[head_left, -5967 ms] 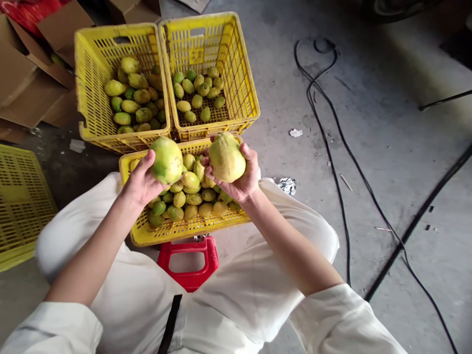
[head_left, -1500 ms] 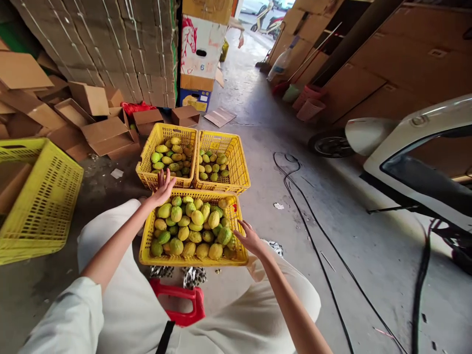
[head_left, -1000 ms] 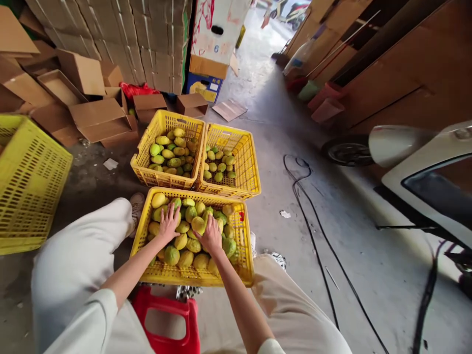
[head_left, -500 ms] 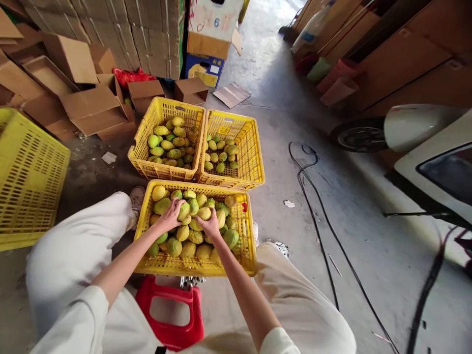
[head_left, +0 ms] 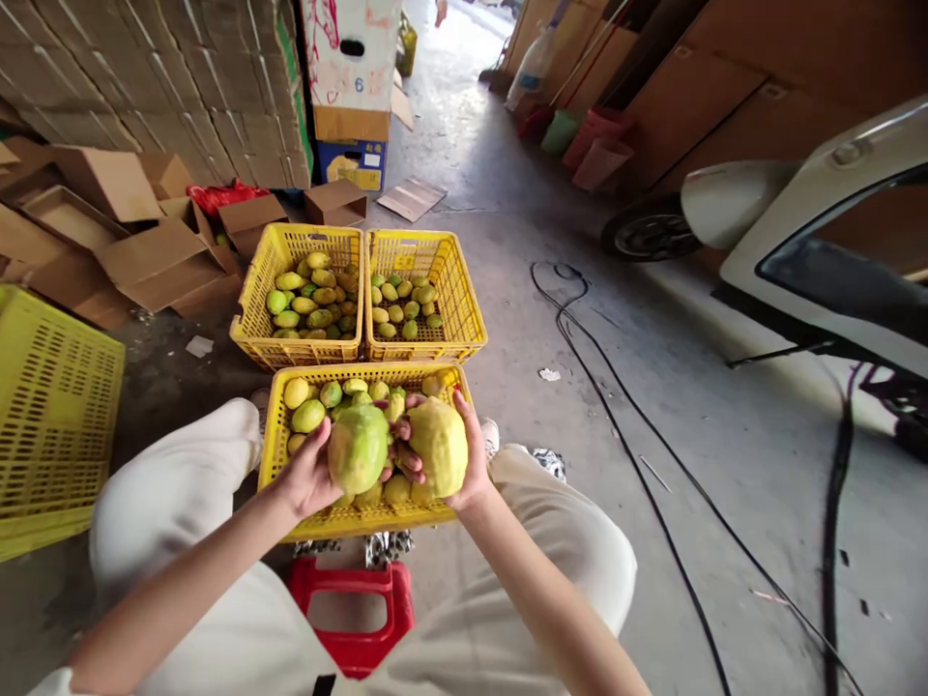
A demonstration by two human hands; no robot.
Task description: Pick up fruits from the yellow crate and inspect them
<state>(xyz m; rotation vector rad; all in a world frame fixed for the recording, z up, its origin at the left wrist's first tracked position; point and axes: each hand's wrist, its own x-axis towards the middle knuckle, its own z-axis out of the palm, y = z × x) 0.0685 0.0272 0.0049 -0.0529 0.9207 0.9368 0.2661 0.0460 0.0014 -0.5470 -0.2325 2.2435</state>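
My left hand (head_left: 308,478) is closed around a green-and-yellow papaya (head_left: 358,449). In my right hand (head_left: 473,466) is a paler yellow papaya (head_left: 439,447) with a ridged, lumpy skin. Both fruits are raised side by side over the near yellow crate (head_left: 326,527), which stands between my knees. More papayas (head_left: 308,416) lie inside that crate, partly hidden by my hands. Behind it, the back left crate (head_left: 255,300) contains many fruits. Smaller fruits sit toward the left in the back right crate (head_left: 458,290).
A red plastic stool (head_left: 355,652) is below the near crate. Another yellow crate (head_left: 50,425) stands at far left, before a heap of cardboard boxes (head_left: 152,256). Black cables (head_left: 616,411) run along the floor at right, near a white vehicle (head_left: 812,213).
Both hands have lifted a papaya each out of the near crate, bringing them up closer to me. My view has shifted, so the surroundings at right appear further left.
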